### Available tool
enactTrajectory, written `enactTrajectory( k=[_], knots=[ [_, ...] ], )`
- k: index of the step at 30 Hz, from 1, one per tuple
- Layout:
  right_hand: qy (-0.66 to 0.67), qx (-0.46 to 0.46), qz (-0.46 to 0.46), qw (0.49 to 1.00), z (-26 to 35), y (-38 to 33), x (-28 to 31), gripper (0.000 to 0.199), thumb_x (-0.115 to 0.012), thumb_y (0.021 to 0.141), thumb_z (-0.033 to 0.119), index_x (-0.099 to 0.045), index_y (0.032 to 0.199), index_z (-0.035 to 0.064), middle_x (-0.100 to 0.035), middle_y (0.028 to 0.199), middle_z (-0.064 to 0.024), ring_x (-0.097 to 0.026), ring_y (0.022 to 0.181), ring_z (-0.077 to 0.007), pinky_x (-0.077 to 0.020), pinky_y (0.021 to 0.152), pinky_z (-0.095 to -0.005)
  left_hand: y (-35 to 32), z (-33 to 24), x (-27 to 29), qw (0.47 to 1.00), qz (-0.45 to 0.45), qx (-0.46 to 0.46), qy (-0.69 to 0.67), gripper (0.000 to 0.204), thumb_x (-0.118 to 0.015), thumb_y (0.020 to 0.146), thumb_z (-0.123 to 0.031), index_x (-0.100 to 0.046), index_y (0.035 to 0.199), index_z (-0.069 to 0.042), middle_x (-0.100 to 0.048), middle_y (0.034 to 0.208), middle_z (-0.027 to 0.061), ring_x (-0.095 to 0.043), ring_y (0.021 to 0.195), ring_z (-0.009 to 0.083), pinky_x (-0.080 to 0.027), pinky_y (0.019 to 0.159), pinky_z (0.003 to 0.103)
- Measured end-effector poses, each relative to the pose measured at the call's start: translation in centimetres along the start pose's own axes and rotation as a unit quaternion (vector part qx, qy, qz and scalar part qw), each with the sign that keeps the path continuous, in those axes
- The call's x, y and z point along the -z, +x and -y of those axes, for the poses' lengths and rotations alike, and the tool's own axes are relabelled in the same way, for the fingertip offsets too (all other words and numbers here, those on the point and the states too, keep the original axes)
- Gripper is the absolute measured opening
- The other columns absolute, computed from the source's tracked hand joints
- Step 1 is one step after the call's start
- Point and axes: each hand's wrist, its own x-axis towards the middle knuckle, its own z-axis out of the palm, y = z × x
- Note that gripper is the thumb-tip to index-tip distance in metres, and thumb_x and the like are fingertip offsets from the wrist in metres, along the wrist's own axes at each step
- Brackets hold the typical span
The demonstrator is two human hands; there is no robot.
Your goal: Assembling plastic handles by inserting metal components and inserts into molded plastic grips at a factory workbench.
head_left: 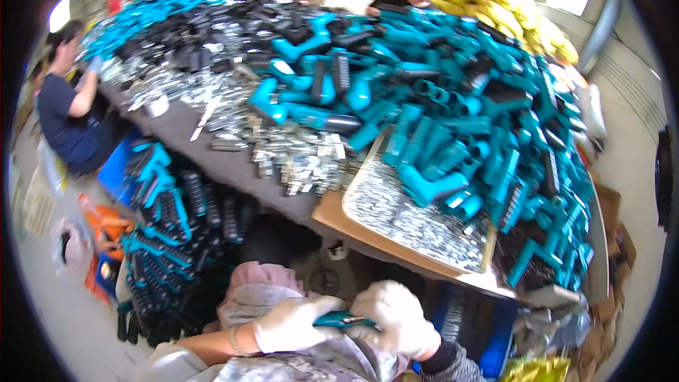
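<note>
Above my lap, my left hand [300, 322] in a white glove is closed around a teal plastic piece [331, 320] with a small metal bit at its right end. My right hand [392, 317], gloved in white too, is closed at that metal end. Its fingers hide what they pinch. Most of the piece is covered by the gloves, so its full shape cannot be made out. In front of my hands, a shallow tray [396, 223] full of small shiny metal parts lies at the table's near edge.
Bent teal plastic housings [431, 127] are heaped across the table's right. Flat metal pieces [297, 163] and black parts [212, 28] lie further left. Below left stands a pile of teal-and-black parts [166, 240]. A person [71, 110] sits at the left; others are across the table.
</note>
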Motion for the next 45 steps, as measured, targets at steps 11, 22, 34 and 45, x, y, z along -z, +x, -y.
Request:
enactTrajectory(
  k=[11, 22, 34, 45],
  knots=[
    [-0.401, -0.234, -0.063, 0.883, -8.7, 1.2, 6.2, 0.016, -0.070, 0.081, 0.024, -0.068, 0.083, 0.0079, -0.063, 0.082, -0.0111, -0.061, 0.083, -0.0327, -0.0474, 0.073, -0.0450, 0.5, -1.5, -0.8, 0.998, -0.036, -0.036, -0.027, 0.043, -0.079, 0.082, -0.017, -0.065, 0.122, -0.009, -0.069, 0.112, 0.0149, -0.069, 0.100, 0.0348, -0.056, 0.083, 0.040],
    [0.368, -0.305, -0.192, 0.857, 1.0, -1.2, -0.6, 0.007, -0.071, 0.083, -0.001, -0.069, 0.089, -0.0026, -0.068, 0.091, -0.0075, -0.064, 0.085, -0.0137, -0.0508, 0.078, -0.0278, 1.9, -1.8, 0.9, 0.897, -0.039, 0.159, -0.411, 0.041, -0.066, 0.092, -0.015, -0.058, 0.127, 0.004, -0.065, 0.097, 0.0049, -0.059, 0.084, 0.0113, -0.049, 0.075, 0.025],
    [0.554, -0.402, -0.246, 0.686, 1.8, 0.2, -6.7, 0.013, -0.070, 0.086, -0.003, -0.062, 0.096, -0.0001, -0.068, 0.096, -0.0063, -0.064, 0.083, -0.0129, -0.0541, 0.074, -0.0281, 0.1, 0.0, -0.1, 0.906, -0.123, 0.110, -0.389, 0.040, -0.067, 0.094, -0.013, -0.058, 0.130, 0.001, -0.065, 0.107, 0.0057, -0.063, 0.097, 0.0108, -0.050, 0.087, 0.027],
    [0.237, -0.268, 0.086, 0.930, -0.5, 11.1, -4.4, 0.046, -0.087, 0.079, 0.036, -0.067, 0.101, 0.0014, -0.070, 0.092, -0.0084, -0.068, 0.087, -0.0201, -0.0537, 0.079, -0.0350, -1.7, 4.5, 3.9, 0.818, -0.118, 0.045, -0.561, 0.052, -0.067, 0.095, -0.023, -0.054, 0.137, 0.006, -0.068, 0.114, 0.0098, -0.065, 0.098, 0.0184, -0.050, 0.091, 0.031]
  ],
)
